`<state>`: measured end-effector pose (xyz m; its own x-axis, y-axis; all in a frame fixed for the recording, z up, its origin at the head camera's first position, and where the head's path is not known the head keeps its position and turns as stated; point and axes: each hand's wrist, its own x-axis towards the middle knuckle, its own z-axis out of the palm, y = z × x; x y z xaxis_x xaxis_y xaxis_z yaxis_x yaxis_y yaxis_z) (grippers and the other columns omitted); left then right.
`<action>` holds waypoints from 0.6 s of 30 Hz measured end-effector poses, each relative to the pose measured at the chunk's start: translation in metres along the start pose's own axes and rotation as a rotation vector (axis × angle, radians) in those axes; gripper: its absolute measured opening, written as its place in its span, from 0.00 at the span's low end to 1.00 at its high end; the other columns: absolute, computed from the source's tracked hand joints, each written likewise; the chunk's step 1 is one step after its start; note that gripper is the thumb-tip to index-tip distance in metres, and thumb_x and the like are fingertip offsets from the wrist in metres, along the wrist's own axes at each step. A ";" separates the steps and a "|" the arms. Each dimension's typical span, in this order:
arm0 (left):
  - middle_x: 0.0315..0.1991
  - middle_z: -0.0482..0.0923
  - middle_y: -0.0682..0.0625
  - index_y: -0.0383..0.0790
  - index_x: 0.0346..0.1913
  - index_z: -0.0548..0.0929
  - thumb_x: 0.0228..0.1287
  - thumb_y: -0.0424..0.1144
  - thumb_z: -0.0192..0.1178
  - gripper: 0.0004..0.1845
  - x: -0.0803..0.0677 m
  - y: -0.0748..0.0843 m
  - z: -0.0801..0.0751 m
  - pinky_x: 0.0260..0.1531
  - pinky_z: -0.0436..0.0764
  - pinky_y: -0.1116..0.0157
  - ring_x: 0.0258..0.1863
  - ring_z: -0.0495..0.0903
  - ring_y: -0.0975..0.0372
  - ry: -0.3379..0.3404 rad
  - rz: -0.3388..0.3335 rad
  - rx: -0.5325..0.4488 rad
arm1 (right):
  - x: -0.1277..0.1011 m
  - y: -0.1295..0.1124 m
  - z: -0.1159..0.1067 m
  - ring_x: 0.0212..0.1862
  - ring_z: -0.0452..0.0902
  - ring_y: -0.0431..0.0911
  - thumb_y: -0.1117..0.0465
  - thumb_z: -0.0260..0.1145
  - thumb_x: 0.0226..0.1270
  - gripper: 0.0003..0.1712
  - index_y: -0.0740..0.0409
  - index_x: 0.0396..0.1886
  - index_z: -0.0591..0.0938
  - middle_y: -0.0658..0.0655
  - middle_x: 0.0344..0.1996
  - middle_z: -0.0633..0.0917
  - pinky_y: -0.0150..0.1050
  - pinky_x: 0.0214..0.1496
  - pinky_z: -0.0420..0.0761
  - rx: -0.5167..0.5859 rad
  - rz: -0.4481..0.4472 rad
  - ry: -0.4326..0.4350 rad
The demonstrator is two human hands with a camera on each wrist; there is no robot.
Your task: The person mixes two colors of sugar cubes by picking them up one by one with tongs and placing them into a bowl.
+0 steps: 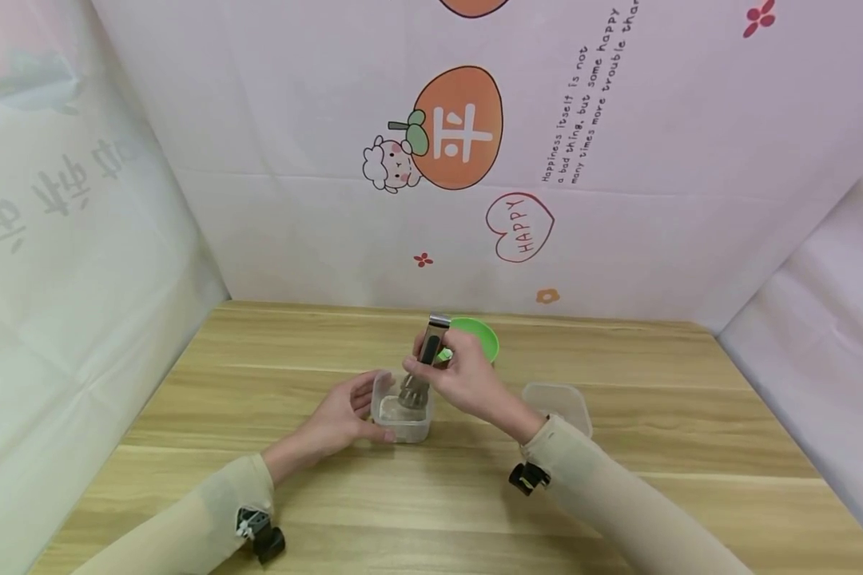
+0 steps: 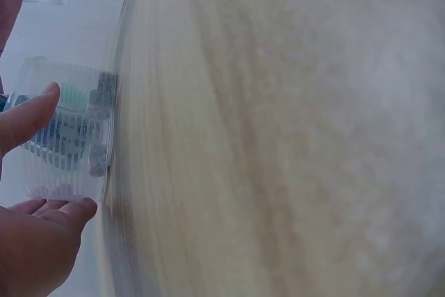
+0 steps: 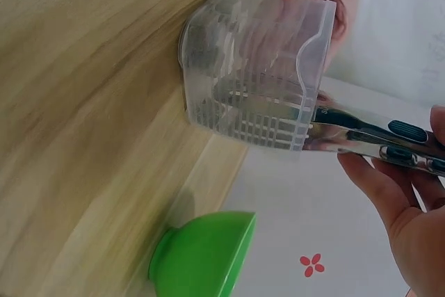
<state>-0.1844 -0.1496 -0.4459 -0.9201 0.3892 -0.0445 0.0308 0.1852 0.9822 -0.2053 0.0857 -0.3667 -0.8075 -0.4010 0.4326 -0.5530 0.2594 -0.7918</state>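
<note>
A clear plastic container (image 1: pixel 407 434) stands upright on the table. My left hand (image 1: pixel 336 419) holds it from the left, thumb at the near side and fingers at the far side. In the left wrist view, the thumb and fingertips touch its ribbed walls. My right hand (image 1: pixel 467 382) grips metal tongs (image 1: pixel 432 345) with dark handle pads. The slotted ends of the tongs reach down inside the container, as the right wrist view shows (image 3: pixel 348 130). Greyish shapes show through the container's base (image 2: pixel 101 102); I cannot tell what they are.
Behind my right hand sits a green bowl (image 1: pixel 484 337), partly hidden. A clear flat lid (image 1: pixel 564 399) lies on the wooden table (image 1: pixel 446 511), partly under my right forearm. Printed white cloth (image 1: pixel 316 239) hangs behind the table and at both sides.
</note>
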 end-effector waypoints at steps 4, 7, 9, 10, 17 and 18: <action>0.79 0.61 0.34 0.29 0.80 0.60 0.51 0.27 0.81 0.55 0.000 0.001 0.000 0.75 0.67 0.51 0.76 0.64 0.41 0.009 -0.006 0.012 | -0.002 -0.003 0.001 0.36 0.83 0.46 0.69 0.75 0.68 0.08 0.63 0.40 0.83 0.53 0.36 0.85 0.39 0.35 0.91 0.043 0.015 -0.001; 0.79 0.62 0.35 0.30 0.80 0.60 0.50 0.27 0.82 0.56 -0.001 0.001 0.001 0.75 0.67 0.52 0.76 0.64 0.41 0.017 -0.014 0.019 | -0.003 -0.004 0.001 0.35 0.83 0.46 0.69 0.75 0.68 0.08 0.65 0.41 0.82 0.54 0.36 0.85 0.40 0.34 0.91 0.060 0.005 0.015; 0.79 0.63 0.35 0.30 0.80 0.61 0.50 0.27 0.82 0.55 0.000 0.001 0.001 0.75 0.68 0.52 0.76 0.65 0.42 0.020 -0.014 0.022 | -0.003 -0.004 0.001 0.35 0.82 0.46 0.70 0.75 0.68 0.08 0.63 0.40 0.82 0.53 0.36 0.85 0.39 0.33 0.90 0.044 -0.009 0.025; 0.78 0.63 0.36 0.30 0.80 0.61 0.50 0.28 0.82 0.55 0.000 0.001 0.001 0.75 0.67 0.52 0.76 0.65 0.42 0.021 -0.012 0.022 | -0.002 -0.003 0.001 0.35 0.82 0.45 0.70 0.75 0.67 0.08 0.61 0.40 0.82 0.53 0.35 0.85 0.38 0.33 0.90 0.032 -0.015 0.028; 0.78 0.64 0.35 0.29 0.80 0.61 0.51 0.27 0.81 0.54 0.000 0.001 0.000 0.75 0.67 0.52 0.76 0.65 0.41 0.011 0.004 0.011 | -0.003 0.005 0.000 0.34 0.80 0.45 0.69 0.76 0.66 0.08 0.57 0.37 0.83 0.51 0.34 0.85 0.39 0.31 0.87 -0.019 -0.033 0.008; 0.78 0.64 0.35 0.29 0.80 0.61 0.51 0.26 0.81 0.54 0.000 0.001 0.001 0.75 0.67 0.53 0.76 0.64 0.42 0.010 0.004 0.007 | -0.003 0.006 0.001 0.34 0.80 0.45 0.69 0.76 0.66 0.08 0.56 0.36 0.83 0.51 0.34 0.85 0.40 0.31 0.87 -0.020 -0.032 0.006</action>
<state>-0.1840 -0.1489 -0.4455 -0.9239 0.3806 -0.0387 0.0371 0.1898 0.9811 -0.2060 0.0878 -0.3728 -0.7903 -0.4043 0.4604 -0.5827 0.2637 -0.7687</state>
